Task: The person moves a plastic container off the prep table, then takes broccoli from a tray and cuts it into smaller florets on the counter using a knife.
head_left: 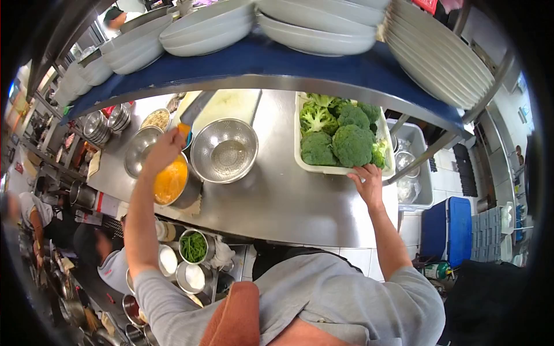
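Note:
On the steel counter, a white tray holds several heads of broccoli. My right hand touches the tray's near rim, its fingers apart. My left hand is above a metal pot of orange contents, its fingers closed around something orange that I cannot make out clearly. Just right of that pot stands a perforated metal colander with nothing in it. A metal bowl is partly hidden behind my left forearm.
A white cutting board lies behind the colander. Stacked white bowls and plates fill the overhead blue shelf. Lower left are a pot of green beans and co-workers. A grey bin stands right of the counter.

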### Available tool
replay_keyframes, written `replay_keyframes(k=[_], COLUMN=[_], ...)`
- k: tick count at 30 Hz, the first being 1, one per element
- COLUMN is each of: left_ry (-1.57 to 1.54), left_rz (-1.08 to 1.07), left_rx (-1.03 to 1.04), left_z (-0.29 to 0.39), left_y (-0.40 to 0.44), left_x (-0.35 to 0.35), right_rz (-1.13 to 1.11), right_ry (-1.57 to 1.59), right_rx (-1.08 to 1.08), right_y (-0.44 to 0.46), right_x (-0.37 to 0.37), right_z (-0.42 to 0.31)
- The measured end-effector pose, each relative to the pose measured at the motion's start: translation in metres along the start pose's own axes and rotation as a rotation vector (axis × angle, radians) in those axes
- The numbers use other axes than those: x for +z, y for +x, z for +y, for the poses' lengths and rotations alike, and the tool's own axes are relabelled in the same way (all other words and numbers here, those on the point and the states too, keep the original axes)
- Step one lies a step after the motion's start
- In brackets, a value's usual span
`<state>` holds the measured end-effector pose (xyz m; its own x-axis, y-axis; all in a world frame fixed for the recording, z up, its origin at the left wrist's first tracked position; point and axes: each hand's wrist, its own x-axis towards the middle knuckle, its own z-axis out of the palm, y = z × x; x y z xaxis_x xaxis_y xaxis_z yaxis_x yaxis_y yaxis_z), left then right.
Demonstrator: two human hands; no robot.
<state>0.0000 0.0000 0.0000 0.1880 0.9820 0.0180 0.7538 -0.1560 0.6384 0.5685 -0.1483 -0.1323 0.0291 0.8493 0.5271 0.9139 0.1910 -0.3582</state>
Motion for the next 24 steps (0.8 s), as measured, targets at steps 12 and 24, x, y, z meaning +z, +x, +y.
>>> replay_keyframes(k=[12, 24], left_ry=[-1.053, 0.147], left_rz=[-0.030, -0.706], left_rx=[-0.044, 0.503], left_z=[0.236, 0.239], left_y=[-0.179, -0.122], left_x=[0.341, 0.300], right_rz=[-0.106, -0.216], right_ry=[1.056, 0.893], right_rx=[0.204, 0.722], right_y=[-0.072, -0.150], right_x=[-0.046, -0.126], right_z=[-0.096, -0.014])
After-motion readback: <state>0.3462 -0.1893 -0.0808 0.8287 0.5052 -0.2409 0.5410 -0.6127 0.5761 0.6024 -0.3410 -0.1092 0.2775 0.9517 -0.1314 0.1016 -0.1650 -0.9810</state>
